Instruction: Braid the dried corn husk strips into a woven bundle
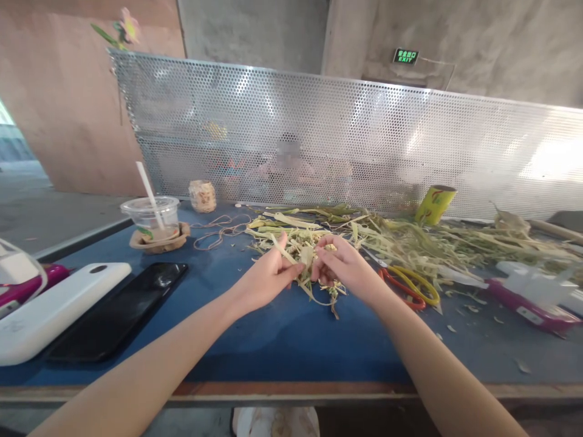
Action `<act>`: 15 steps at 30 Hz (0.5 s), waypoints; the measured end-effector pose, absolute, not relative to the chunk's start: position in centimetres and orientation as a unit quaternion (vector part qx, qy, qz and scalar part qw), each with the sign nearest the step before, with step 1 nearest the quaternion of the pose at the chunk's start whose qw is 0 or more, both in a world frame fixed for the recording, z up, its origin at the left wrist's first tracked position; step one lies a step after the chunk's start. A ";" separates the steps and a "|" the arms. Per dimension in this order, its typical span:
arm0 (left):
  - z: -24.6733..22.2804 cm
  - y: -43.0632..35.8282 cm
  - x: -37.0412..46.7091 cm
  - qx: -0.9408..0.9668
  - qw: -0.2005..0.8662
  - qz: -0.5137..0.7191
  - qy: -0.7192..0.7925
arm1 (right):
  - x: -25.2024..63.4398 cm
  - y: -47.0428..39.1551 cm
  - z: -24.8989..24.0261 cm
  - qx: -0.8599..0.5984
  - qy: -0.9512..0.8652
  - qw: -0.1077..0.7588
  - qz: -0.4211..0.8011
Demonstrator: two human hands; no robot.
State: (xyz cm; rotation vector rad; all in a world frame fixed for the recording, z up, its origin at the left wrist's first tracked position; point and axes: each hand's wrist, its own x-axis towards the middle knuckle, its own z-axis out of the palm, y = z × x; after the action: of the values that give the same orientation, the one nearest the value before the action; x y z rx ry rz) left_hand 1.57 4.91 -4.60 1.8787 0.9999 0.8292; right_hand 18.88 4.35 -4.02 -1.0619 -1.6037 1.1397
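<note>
Head view: the left hand (262, 282) has its fingers shut on a pale dry strip (286, 255) over the desk (273, 358). The right hand (348, 270) curls close by; I can't tell its grip. Lots of loose strips (392, 246) seem left, with nothing that looks finished.

Relative to the black phone (118, 311): I have passage rightward over the blue worktop (291, 346), along its front edge. Obstacles: clear cup (153, 220), beyond; dry plant strips (392, 238), beyond and right; perforated panel (291, 97), rearmost.
</note>
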 end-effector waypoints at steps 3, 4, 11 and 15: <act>-4.5 4.6 1.7 0.758 0.417 0.321 0.385 | 19.0 4.6 -4.4 -0.485 -0.689 0.420 0.337; -4.5 4.5 1.7 0.759 0.418 0.319 0.384 | 19.1 4.6 -4.5 -0.493 -0.703 0.416 0.298; -5.0 5.0 1.8 0.712 0.470 0.356 0.382 | 19.1 4.4 -4.2 -0.370 -0.706 0.511 0.321; -5.2 5.3 1.7 0.679 0.505 0.378 0.375 | 19.0 3.6 -3.9 -0.284 -0.708 0.509 0.400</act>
State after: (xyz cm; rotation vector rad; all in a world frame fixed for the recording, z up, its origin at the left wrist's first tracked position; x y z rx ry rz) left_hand 1.72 5.29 -5.15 1.6396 0.9051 0.9113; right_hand 19.04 3.63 -3.85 -0.6845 -1.7048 0.9637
